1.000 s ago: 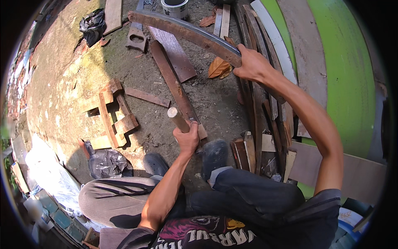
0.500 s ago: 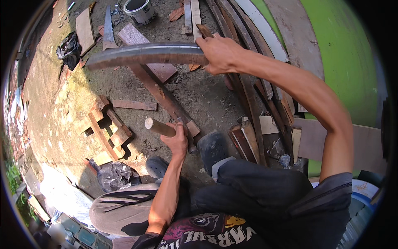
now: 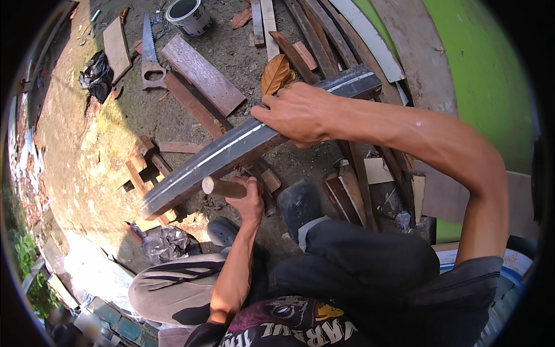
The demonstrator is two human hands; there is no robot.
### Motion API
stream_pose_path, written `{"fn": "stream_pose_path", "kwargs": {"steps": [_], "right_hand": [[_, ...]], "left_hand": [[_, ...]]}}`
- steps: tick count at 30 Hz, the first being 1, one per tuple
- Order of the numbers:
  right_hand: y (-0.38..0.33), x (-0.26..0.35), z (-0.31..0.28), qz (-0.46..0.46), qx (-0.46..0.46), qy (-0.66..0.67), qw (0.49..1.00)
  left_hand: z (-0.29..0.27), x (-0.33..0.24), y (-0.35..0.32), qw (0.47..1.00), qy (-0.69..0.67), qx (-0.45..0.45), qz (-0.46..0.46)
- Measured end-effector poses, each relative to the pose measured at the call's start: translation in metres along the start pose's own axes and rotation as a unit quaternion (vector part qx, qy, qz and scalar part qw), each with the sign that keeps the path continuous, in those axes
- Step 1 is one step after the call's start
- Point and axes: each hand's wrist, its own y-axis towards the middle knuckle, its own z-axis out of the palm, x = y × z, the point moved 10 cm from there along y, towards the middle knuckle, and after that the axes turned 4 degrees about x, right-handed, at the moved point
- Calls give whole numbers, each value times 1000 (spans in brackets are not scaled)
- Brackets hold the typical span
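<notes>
From where I stand, the person's right hand [image 3: 298, 113] has its grip closed over the upper side of a long dark beam [image 3: 214, 153] with a thin white line along its top face. That beam slants across the middle of the work area, from near left to far right. Its left end passes over a small frame of wooden blocks [image 3: 137, 173] and its right end lies over the long wood strips [image 3: 324, 55]; I cannot tell whether it rests on either.

The left hand [image 3: 248, 199] sits lower, just on the near side of the beam, its grip wrapped around a round wooden handle [image 3: 221, 188] whose pale butt points left. The tool's other end is mostly hidden at the fist.

Beneath the slanting beam, a brown timber [image 3: 193, 104] lies on the ground, with a flat reddish board [image 3: 203, 75] just to its right. A handsaw [image 3: 151, 66] lies at the timber's far left, and a paint can [image 3: 189, 17] stands farther off. A dry orange leaf [image 3: 276, 74] is just beyond the right hand. Nearer, on the left, sits a crumpled black plastic bag [image 3: 169, 243].
</notes>
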Motion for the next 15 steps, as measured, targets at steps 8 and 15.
{"fn": "stream_pose_path", "kwargs": {"steps": [8,15], "right_hand": [[5,-105,3,188,-74,72,977],[6,-5,18,-10,-6,-14,1000]], "left_hand": [[2,1,2,1000,-12,-1,-2],[1,-3,-9,1000,0,-16,-9]]}}
